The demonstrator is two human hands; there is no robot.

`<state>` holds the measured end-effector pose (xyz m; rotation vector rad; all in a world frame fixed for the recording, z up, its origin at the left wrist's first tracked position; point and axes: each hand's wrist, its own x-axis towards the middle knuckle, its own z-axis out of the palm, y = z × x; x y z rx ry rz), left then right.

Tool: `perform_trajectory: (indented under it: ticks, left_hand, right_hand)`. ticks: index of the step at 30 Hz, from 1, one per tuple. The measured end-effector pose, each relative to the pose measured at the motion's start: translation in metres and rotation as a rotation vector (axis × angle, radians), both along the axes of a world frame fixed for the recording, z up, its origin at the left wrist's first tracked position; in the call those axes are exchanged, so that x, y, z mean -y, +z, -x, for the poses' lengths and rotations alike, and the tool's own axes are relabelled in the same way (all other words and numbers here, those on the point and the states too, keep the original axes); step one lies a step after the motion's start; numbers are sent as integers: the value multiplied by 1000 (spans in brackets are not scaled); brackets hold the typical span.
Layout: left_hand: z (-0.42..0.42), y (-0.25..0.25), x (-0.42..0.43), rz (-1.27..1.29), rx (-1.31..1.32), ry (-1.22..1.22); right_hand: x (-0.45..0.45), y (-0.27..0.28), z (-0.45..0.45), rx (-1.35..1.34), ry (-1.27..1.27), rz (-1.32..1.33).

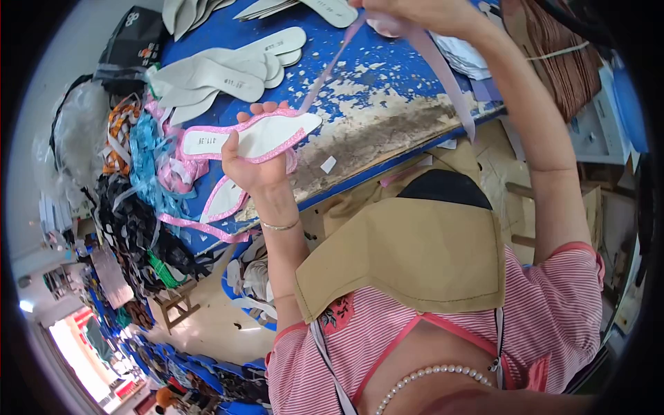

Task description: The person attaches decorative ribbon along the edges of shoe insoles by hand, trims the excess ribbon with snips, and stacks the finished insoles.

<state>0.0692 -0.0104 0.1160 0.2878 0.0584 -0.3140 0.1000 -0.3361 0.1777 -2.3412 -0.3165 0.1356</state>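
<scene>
My left hand [259, 162] is wrapped round a white shoe insole [266, 138] with a glittery pink edge and printed numbers near its heel. From the toe end, a thin pale-pink strip [332, 69] runs taut up to my right hand [415, 14], which grips it at the top edge of the view, fingertips partly cut off. The wide tail of that strip [446, 79] hangs down past the table edge. Below my left hand, another pink-edged insole [225, 200] lies on the blue table [408, 52], with a pink glitter strip [207, 229] beside it.
Stacks of plain white insoles [221, 72] lie at the table's far left. Coloured strips [145, 155] hang over its left side, above black scraps [124, 214]. Brown stacked pieces [553, 55] stand at right. Below the table is a blue basket [232, 283] of scraps.
</scene>
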Motion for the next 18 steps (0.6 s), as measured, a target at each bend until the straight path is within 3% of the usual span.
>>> perform_trajectory:
  ticks: [2,3,4,6,8,9,11,18]
  left_hand:
    - [2,-2,-10,25,-43,53]
    - [2,-4,-13,25,-76,72]
    - [3,-7,-16,25,-114,91]
    - [6,-13,-19,21,-198,117]
    - [8,-16,-19,19,-209,123]
    - [10,-17,-18,19,-209,123]
    - [15,-17,-16,21,-209,121]
    - [28,-17,-12,13,-257,92]
  right_hand:
    - [-30,-13,4,421,-158,127]
    - [-57,-5,39,454,-322,-194]
    - [-72,-11,58,325,-345,-198]
    - [-99,-31,86,36,-154,-425]
    - [-120,-87,108,-62,-2,-681]
    - [-126,-89,115,-68,-6,-681]
    - [-137,-91,125,-525,-42,-1065]
    - [-151,-106,119,-589,-66,-1347]
